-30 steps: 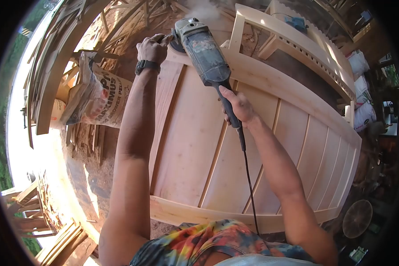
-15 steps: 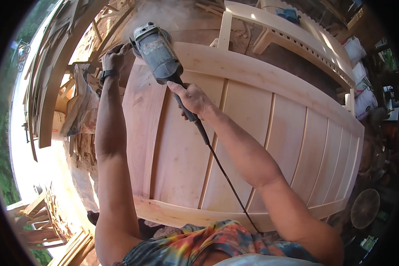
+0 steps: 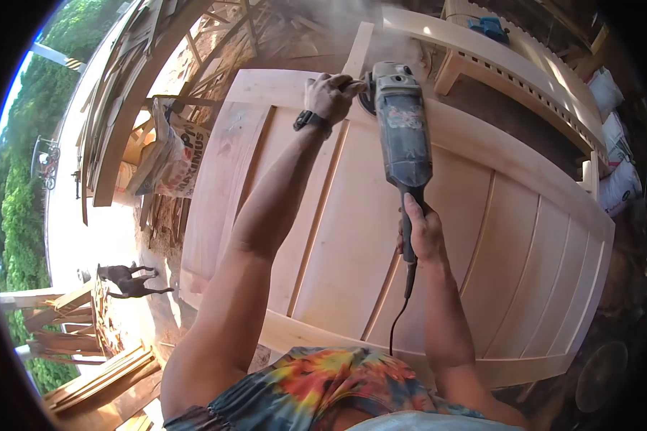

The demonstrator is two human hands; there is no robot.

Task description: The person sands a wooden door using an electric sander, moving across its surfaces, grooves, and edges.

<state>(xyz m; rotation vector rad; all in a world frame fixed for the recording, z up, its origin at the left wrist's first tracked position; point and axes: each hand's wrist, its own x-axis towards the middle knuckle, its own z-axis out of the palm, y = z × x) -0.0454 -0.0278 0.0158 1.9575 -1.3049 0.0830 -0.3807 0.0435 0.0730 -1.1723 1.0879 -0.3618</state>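
Observation:
A dusty angle grinder is held over the far rail of a large wooden panel with several boards and grooves. My right hand wraps round its rear handle, and a black cord runs from there toward my shirt. My left hand, with a dark watch on the wrist, is closed at the left of the grinder's head, apparently on its side handle, which my fingers mostly hide. The edge of the disc shows at the head's left side. Pale dust hangs beyond the head.
Behind the panel lies a slotted wooden frame with a blue power tool on it. Stacked planks and a printed sack are at the left. A dark dog stands on the ground. White sacks sit at the right.
Both hands have carried the grinder rightward along the panel's far rail, and its body now points more straight away from me. The view has shifted, bringing the dog fully into sight.

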